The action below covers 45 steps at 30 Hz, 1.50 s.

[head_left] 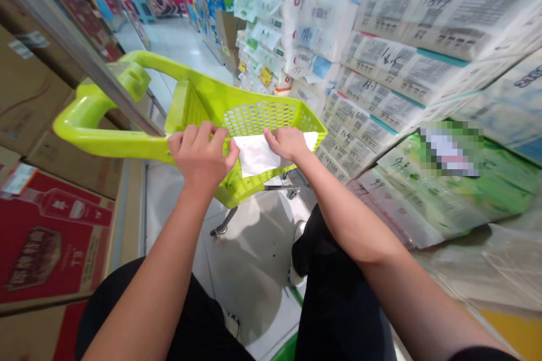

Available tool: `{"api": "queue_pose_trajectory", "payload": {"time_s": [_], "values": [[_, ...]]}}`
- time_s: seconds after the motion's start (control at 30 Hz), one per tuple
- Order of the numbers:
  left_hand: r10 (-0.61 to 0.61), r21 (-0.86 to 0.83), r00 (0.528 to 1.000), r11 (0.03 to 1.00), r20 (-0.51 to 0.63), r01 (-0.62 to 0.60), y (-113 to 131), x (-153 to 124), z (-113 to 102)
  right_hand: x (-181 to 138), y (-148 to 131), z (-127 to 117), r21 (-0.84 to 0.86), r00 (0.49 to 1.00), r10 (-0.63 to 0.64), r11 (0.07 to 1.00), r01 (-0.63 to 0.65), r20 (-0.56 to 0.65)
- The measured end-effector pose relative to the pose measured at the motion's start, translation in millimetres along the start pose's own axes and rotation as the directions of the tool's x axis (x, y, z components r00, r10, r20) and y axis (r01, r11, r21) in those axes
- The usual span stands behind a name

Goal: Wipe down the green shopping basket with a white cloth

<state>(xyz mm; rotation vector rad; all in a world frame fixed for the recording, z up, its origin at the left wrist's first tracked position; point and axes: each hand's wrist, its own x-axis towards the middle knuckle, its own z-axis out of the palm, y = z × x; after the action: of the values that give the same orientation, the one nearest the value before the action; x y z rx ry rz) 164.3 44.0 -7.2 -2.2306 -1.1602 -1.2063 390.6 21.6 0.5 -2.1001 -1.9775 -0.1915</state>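
A lime-green plastic shopping cart with a perforated basket stands sideways in front of me, its handle end to the left. My left hand is closed over the near rim of the basket, fingers curled across the top edge. A white cloth or tissue hangs over that same rim farther right. On top of it lies my right hand, its fingers bent over and pressing the white sheet against the rim. The fingertips of the right hand are partly hidden inside the basket.
Stacked packs of tissue with handwritten prices rise on the right. Cardboard cartons fill the left side beside a slanting metal post. Tiled floor lies under the cart's casters. A blue stool stands far down the aisle.
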Motion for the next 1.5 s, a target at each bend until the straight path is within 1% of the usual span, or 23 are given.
{"api": "queue_pose_trajectory", "payload": {"time_s": [0.07, 0.13, 0.2, 0.27, 0.33, 0.4, 0.47, 0.5, 0.6, 0.67, 0.73, 0.8, 0.87, 0.93, 0.97, 1.03, 1.1, 1.17, 1.23, 1.27, 1.33, 1.43, 1.5], "values": [[-0.025, -0.046, 1.000, 0.999, -0.013, 0.024, 1, 0, 0, -3, -18, -1, 0.022, 0.998, -0.042, 0.999, 0.043, -0.044], [-0.056, -0.085, 0.998, 0.995, -0.030, 0.053, 1, 0, -1, -8, -39, -2, 0.060, 0.987, -0.138, 0.988, 0.143, -0.087], [-0.078, -0.078, 0.997, 0.994, -0.030, 0.075, -2, -1, -4, -10, -53, -4, 0.089, 0.974, -0.204, 0.973, 0.212, -0.094], [-0.095, -0.050, 0.995, 0.994, 0.001, 0.095, -5, -1, -8, -8, -52, -5, 0.095, 0.984, -0.169, 0.980, 0.175, -0.061], [-0.107, -0.032, 0.993, 0.994, 0.044, 0.108, -7, -1, -12, -4, -42, -4, 0.080, 0.998, -0.064, 0.995, 0.064, -0.005], [-0.118, -0.038, 0.990, 0.992, 0.078, 0.121, -7, -1, -15, -1, -32, -3, 0.058, 0.999, 0.040, 0.997, -0.042, 0.031], [-0.126, -0.051, 0.988, 0.990, 0.090, 0.131, -3, 0, -15, -1, -33, -2, 0.052, 0.998, 0.059, 0.997, -0.060, 0.019], [-0.129, -0.057, 0.988, 0.989, 0.090, 0.134, -2, 0, -14, -3, -37, -2, 0.059, 1.000, 0.028, 0.998, -0.028, -0.002], [-0.132, -0.063, 0.988, 0.989, 0.079, 0.137, 2, -1, -12, -10, -59, -4, 0.090, 0.988, -0.139, 0.985, 0.144, -0.066], [-0.114, -0.053, 0.992, 0.992, 0.063, 0.117, 0, -2, -11, -12, -67, -5, 0.102, 0.979, -0.190, 0.975, 0.197, -0.071], [-0.076, -0.025, 0.996, 0.997, 0.053, 0.078, -4, -3, -11, -9, -62, -5, 0.094, 0.989, -0.142, 0.985, 0.146, -0.045], [-0.062, -0.018, 0.996, 0.998, 0.063, 0.063, -10, -4, -12, -2, -46, -2, 0.067, 1.000, -0.030, 0.997, 0.031, -0.007], [-0.073, -0.020, 0.994, 0.997, 0.075, 0.075, -14, -4, -13, 5, -28, 1, 0.035, 0.997, 0.072, 0.997, -0.072, 0.018], [-0.080, -0.005, 0.994, 0.997, 0.074, 0.080, -16, -3, -14, 6, -17, 5, 0.012, 0.993, 0.117, 0.993, -0.117, 0.014], [-0.080, 0.009, 0.994, 0.997, 0.068, 0.079, -16, -2, -14, 5, -17, 6, 0.007, 0.993, 0.119, 0.993, -0.119, -0.001], [-0.089, 0.022, 0.995, 0.996, 0.053, 0.088, -15, -1, -14, -1, -27, 8, 0.020, 0.997, 0.070, 0.997, -0.069, -0.042], [-0.104, 0.014, 0.994, 0.994, 0.035, 0.104, -14, 0, -13, -10, -50, 9, 0.057, 0.994, -0.039, 0.997, 0.045, -0.100], [-0.098, 0.023, 0.995, 0.995, 0.015, 0.098, -15, 0, -13, -18, -72, 10, 0.087, 0.972, -0.151, 0.982, 0.169, -0.182], [-0.069, 0.059, 0.998, 0.996, -0.002, 0.069, -19, -1, -14, -21, -84, 11, 0.081, 0.948, -0.222, 0.966, 0.245, -0.229], [-0.052, 0.078, 0.999, 0.996, -0.006, 0.053, -21, -1, -15, -21, -85, 11, 0.070, 0.942, -0.243, 0.962, 0.265, -0.229], [-0.028, 0.103, 1.000, 0.994, -0.001, 0.028, -26, -2, -17, -16, -74, 11, 0.050, 0.948, -0.254, 0.962, 0.268, -0.194], [-0.029, 0.099, 0.999, 0.995, 0.018, 0.027, -27, -2, -20, -10, -52, 15, 0.029, 0.969, -0.202, 0.978, 0.208, -0.141], [-0.047, 0.089, 0.999, 0.995, 0.024, 0.044, -23, -1, -20, -10, -46, 19, 0.023, 0.970, -0.184, 0.981, 0.190, -0.157]]}}
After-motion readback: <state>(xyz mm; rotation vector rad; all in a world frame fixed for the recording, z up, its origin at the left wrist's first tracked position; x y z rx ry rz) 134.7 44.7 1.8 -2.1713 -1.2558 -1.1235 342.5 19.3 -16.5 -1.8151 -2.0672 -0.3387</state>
